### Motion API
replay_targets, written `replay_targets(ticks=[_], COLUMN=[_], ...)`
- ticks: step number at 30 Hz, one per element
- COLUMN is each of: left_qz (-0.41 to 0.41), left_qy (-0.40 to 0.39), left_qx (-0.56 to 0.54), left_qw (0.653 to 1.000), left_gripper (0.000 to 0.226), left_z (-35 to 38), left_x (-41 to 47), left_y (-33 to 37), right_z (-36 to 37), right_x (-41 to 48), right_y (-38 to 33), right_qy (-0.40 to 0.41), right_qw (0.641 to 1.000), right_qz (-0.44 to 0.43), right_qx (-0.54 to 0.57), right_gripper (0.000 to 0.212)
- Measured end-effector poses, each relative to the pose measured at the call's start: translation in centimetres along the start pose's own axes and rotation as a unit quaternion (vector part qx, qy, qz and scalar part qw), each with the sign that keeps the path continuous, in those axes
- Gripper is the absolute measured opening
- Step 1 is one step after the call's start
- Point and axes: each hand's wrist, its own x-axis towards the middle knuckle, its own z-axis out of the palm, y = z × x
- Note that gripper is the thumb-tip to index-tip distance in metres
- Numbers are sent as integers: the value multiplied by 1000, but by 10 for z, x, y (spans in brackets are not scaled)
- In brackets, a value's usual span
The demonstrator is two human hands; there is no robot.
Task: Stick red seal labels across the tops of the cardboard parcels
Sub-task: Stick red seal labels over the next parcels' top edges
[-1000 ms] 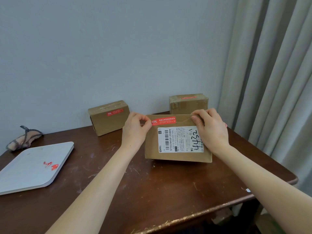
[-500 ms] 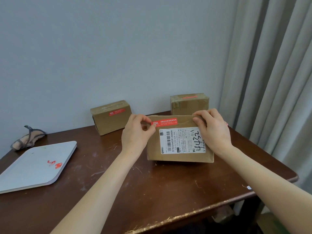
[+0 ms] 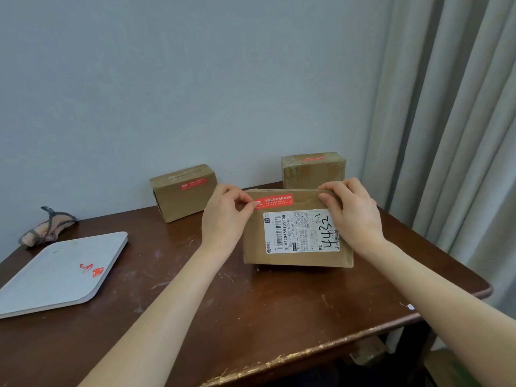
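- Near the middle of the bench (image 3: 251, 317), a little toward three o'clock, the front parcel (image 3: 296, 258) stood with its white shipping label (image 3: 300, 231) facing the person, and both hands were on its upper edge.
- The left hand (image 3: 223, 222) sat at the parcel's ten o'clock corner. Its thumb and forefinger pinched the left end of the red seal label (image 3: 275, 201), which ran rightward just above the shipping label. Whether that end was already stuck down could not be told.
- The right hand (image 3: 357, 219) gripped the two o'clock corner, with its fingers (image 3: 339, 187) curled over the top edge and the thumb pressed on the front, steadying the box.
- At the back, the left rear parcel (image 3: 181, 202) stood at eleven o'clock and the right rear parcel (image 3: 312, 173) at one o'clock. Each already wore a red strip.
- Two of the three parcels looked done and the third nearly so. What seemed left was smoothing this strip flat from end to end.
- At nine o'clock lay a grey tray (image 3: 50, 286) holding a few red scraps (image 3: 93, 270), which may have been spare labels or torn bits but were too small to say. A cloth bundle (image 3: 47, 227) lay beyond it at ten o'clock.
- The bench was dark brown wood, scuffed, and chipped along its near edge. A plain pale wall (image 3: 195, 79) stood behind it, and a grey curtain (image 3: 460, 135) hung at three o'clock.
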Motion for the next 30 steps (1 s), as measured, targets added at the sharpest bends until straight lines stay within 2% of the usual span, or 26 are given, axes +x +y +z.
replay_targets(ticks=[13, 30], left_qz=[-45, -67], left_qy=[-101, -148], left_qx=[-36, -93], left_qw=[993, 982], left_gripper=[14, 16], left_z=[-12, -24], left_x=[10, 7], left_y=[0, 11], right_z=[-2, -5], right_x=[-2, -3], right_y=[-1, -1], right_qy=[-14, -21], right_qw=[1000, 1000], right_qz=[7, 10], right_qx=[-10, 0], right_gripper=[27, 26])
